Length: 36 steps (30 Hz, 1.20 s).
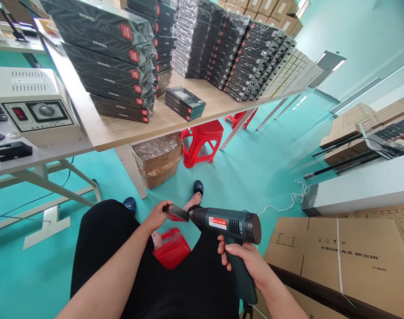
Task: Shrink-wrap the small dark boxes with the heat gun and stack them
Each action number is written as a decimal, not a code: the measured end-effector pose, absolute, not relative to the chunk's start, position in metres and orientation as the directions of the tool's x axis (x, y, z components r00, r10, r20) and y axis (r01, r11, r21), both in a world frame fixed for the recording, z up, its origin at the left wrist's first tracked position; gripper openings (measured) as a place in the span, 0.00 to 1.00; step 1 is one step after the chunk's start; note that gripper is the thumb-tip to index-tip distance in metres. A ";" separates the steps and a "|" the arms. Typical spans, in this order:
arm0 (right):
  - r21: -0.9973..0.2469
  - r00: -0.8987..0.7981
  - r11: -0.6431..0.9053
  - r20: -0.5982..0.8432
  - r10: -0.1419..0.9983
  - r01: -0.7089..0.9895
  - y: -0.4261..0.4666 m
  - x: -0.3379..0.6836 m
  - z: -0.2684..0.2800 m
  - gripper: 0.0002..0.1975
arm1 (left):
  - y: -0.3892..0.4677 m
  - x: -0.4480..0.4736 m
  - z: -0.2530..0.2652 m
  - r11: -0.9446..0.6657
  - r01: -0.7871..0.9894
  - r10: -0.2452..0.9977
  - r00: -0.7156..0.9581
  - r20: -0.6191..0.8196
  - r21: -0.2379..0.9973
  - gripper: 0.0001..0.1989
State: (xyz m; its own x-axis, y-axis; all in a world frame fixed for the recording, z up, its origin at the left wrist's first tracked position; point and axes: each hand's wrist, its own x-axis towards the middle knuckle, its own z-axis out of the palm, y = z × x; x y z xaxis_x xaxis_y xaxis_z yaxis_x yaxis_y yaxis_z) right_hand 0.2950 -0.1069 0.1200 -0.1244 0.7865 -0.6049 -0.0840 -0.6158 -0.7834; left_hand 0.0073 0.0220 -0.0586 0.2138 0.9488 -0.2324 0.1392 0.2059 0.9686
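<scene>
1. The right hand is closed round the heat gun grip, nozzle pointing to nine o'clock.
2. The left hand pinches a small wrapped box at the nozzle tip, over the lap.
3. Likely risk: the fingertips sit so close that hot air may scorch them, or overheat the film.

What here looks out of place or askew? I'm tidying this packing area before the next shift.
A white cord lies loose and tangled on the green floor. The carton under the wooden table has crumpled, torn-looking wrapping. Otherwise, the left hand holds a small wrapped item at the nozzle of the heat gun gripped by the right hand.
</scene>
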 end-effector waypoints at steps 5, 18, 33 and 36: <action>-0.757 -0.190 -0.653 -0.635 0.749 -0.040 -0.104 0.296 0.124 0.15 | 0.022 0.007 -0.056 0.204 0.118 0.950 0.216 -0.226 0.972 0.23; -0.810 -0.118 -0.560 -0.548 0.828 -0.175 -0.100 0.288 0.125 0.13 | 0.022 0.009 -0.069 0.544 -0.285 0.838 0.229 -0.495 0.789 0.18; -0.721 -0.511 -0.677 -0.642 0.572 0.148 -0.122 0.270 0.141 0.11 | 0.028 -0.005 -0.058 0.739 -0.555 0.644 0.415 -0.642 0.382 0.21; -0.701 -0.460 -0.707 -0.660 0.594 0.092 -0.129 0.276 0.136 0.13 | 0.025 -0.008 -0.045 0.730 -0.570 0.667 0.472 -0.577 0.377 0.33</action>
